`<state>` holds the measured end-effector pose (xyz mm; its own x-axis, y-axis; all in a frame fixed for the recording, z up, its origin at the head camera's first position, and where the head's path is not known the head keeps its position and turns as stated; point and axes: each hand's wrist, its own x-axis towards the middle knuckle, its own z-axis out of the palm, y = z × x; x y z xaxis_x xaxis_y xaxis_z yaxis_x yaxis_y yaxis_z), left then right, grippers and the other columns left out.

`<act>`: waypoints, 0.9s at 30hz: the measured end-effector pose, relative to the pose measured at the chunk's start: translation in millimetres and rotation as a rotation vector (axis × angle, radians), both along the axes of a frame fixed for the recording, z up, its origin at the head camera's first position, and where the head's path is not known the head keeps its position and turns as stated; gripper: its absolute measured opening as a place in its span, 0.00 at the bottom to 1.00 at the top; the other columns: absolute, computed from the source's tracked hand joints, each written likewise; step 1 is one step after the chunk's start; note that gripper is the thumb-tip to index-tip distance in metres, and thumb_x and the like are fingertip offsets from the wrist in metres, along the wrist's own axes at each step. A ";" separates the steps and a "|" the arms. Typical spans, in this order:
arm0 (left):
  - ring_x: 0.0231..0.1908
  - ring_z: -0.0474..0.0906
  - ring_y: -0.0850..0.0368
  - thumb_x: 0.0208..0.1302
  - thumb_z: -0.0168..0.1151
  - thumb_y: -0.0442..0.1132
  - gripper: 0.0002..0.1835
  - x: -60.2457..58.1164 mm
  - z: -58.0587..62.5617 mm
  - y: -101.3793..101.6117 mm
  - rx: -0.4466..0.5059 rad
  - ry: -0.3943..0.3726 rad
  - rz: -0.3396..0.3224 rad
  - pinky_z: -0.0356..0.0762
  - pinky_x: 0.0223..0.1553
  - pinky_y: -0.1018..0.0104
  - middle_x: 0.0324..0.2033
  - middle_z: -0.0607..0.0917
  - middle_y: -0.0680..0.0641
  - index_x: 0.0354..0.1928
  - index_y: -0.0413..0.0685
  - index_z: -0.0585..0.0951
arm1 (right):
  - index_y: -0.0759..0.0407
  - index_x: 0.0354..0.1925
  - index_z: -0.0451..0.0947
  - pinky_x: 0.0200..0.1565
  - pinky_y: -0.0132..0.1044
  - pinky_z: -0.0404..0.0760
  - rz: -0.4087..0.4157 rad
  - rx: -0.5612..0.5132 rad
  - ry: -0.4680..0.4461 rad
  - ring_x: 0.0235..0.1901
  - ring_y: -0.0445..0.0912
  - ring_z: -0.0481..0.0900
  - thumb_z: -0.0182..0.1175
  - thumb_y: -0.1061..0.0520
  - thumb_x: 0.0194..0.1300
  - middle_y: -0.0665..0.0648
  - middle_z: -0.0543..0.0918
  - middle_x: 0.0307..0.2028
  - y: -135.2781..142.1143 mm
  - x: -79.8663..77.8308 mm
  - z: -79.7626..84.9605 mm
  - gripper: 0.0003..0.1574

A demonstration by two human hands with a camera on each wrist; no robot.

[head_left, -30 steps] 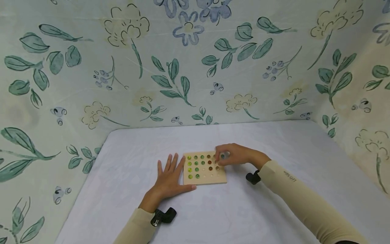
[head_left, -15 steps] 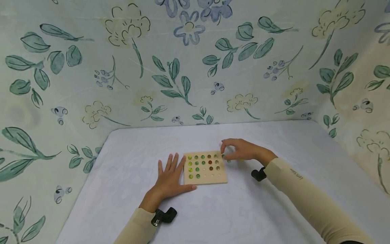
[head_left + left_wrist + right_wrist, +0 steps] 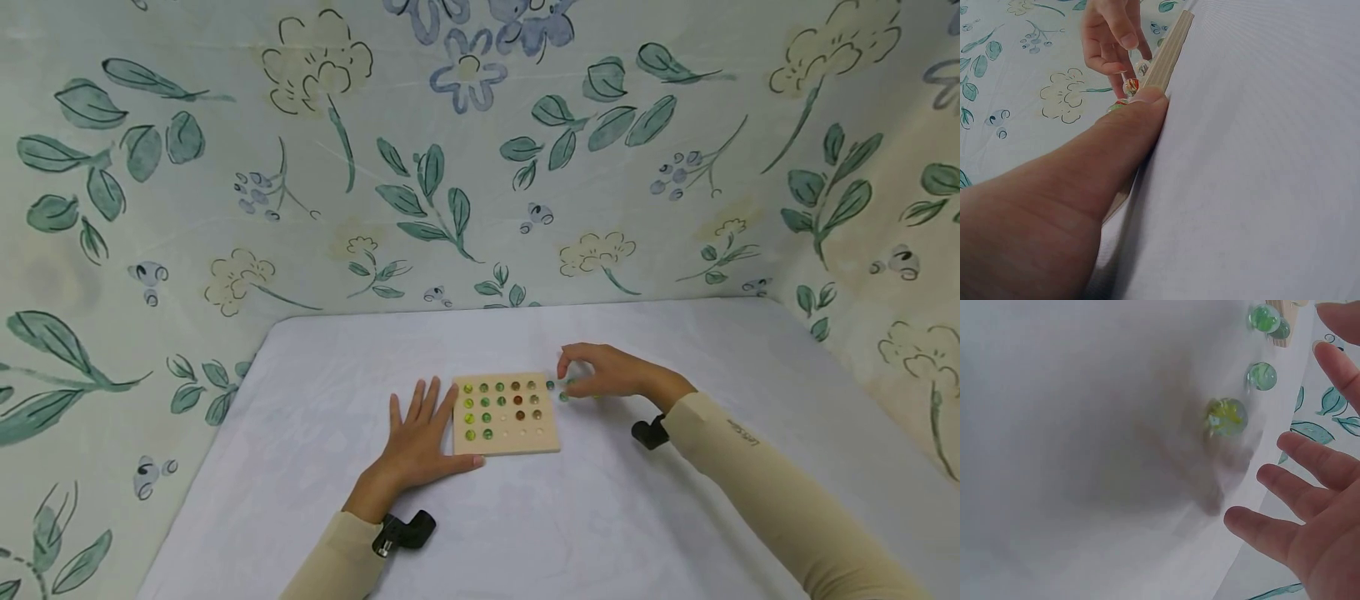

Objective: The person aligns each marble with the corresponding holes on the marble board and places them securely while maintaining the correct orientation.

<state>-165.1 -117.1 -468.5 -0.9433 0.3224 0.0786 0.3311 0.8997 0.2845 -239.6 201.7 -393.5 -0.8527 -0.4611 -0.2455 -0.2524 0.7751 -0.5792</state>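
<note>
A pale wooden board [image 3: 517, 442] with rows of round hollows lies on the table, many of them holding glass marbles in yellow-green, green, brown and clear tones. My left hand [image 3: 412, 442] lies flat with spread fingers at the board's left side, its thumb along the near edge. In the left wrist view that thumb [image 3: 1141, 115] touches the board's edge. Just right of the board, my right hand [image 3: 611, 372] hovers low over loose marbles, thumb and index finger apart with nothing seen between them. Below it in the right wrist view are a yellow-green marble [image 3: 1227, 417] and a pale green marble [image 3: 1262, 376].
A blue-green marble [image 3: 550, 385] sits against the board's right edge, with a green marble [image 3: 564, 397] beside it. White cloth covers the table [image 3: 480, 525]. A floral-patterned cloth [image 3: 465, 208] hangs behind and at the sides.
My right hand has moved right, off the board's upper right corner to above the loose marbles, uncovering marbles in the rightmost column. The left hand stays in place.
</note>
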 end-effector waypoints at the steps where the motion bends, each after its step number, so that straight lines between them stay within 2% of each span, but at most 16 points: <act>1: 0.68 0.32 0.47 0.32 0.45 0.84 0.63 -0.1 -0.1 0.1 -0.001 0.000 0.000 0.23 0.60 0.39 0.70 0.43 0.46 0.70 0.59 0.45 | 0.46 0.38 0.75 0.61 0.58 0.52 0.001 0.003 0.001 0.65 0.54 0.52 0.65 0.52 0.52 0.55 0.65 0.62 1.1 -0.2 -0.8 0.13; 7: 0.68 0.32 0.47 0.32 0.46 0.84 0.63 -0.2 0.9 0.8 -0.001 -0.002 -0.002 0.23 0.60 0.39 0.70 0.43 0.46 0.70 0.59 0.45 | 0.44 0.37 0.75 0.60 0.57 0.54 0.012 0.012 0.001 0.62 0.52 0.58 0.66 0.51 0.51 0.51 0.68 0.59 5.6 -2.8 -7.8 0.14; 12: 0.68 0.32 0.47 0.32 0.46 0.84 0.63 0.5 2.5 1.0 0.000 0.000 -0.001 0.23 0.60 0.39 0.69 0.43 0.46 0.70 0.59 0.45 | 0.44 0.37 0.76 0.57 0.54 0.61 0.051 0.011 0.019 0.54 0.49 0.64 0.67 0.52 0.50 0.47 0.73 0.51 5.2 -3.2 -12.0 0.14; 18: 0.68 0.32 0.47 0.32 0.46 0.84 0.63 0.9 2.6 1.6 -0.008 -0.004 0.003 0.24 0.60 0.39 0.70 0.43 0.46 0.70 0.59 0.45 | 0.42 0.35 0.75 0.59 0.53 0.58 0.078 0.033 0.055 0.56 0.49 0.64 0.66 0.53 0.50 0.46 0.73 0.50 3.5 -2.6 -14.0 0.12; 22: 0.68 0.32 0.47 0.32 0.47 0.83 0.63 1.0 3.4 1.7 -0.005 -0.008 0.003 0.24 0.60 0.39 0.70 0.43 0.45 0.70 0.59 0.46 | 0.44 0.33 0.76 0.60 0.54 0.56 0.066 0.038 0.056 0.60 0.52 0.61 0.66 0.54 0.48 0.50 0.73 0.54 2.2 -1.5 -13.1 0.11; 27: 0.68 0.32 0.46 0.32 0.48 0.83 0.63 0.9 4.2 1.4 0.001 -0.010 0.004 0.24 0.60 0.38 0.69 0.43 0.45 0.70 0.58 0.46 | 0.45 0.31 0.76 0.62 0.56 0.52 0.044 0.049 0.050 0.65 0.56 0.54 0.66 0.54 0.48 0.56 0.66 0.61 1.6 -1.1 -14.6 0.10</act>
<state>-164.2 -115.7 -464.3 -0.9453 0.3189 0.0692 0.3250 0.9006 0.2887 -240.8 203.3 -408.1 -0.8435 -0.4873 -0.2258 -0.3150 0.7895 -0.5267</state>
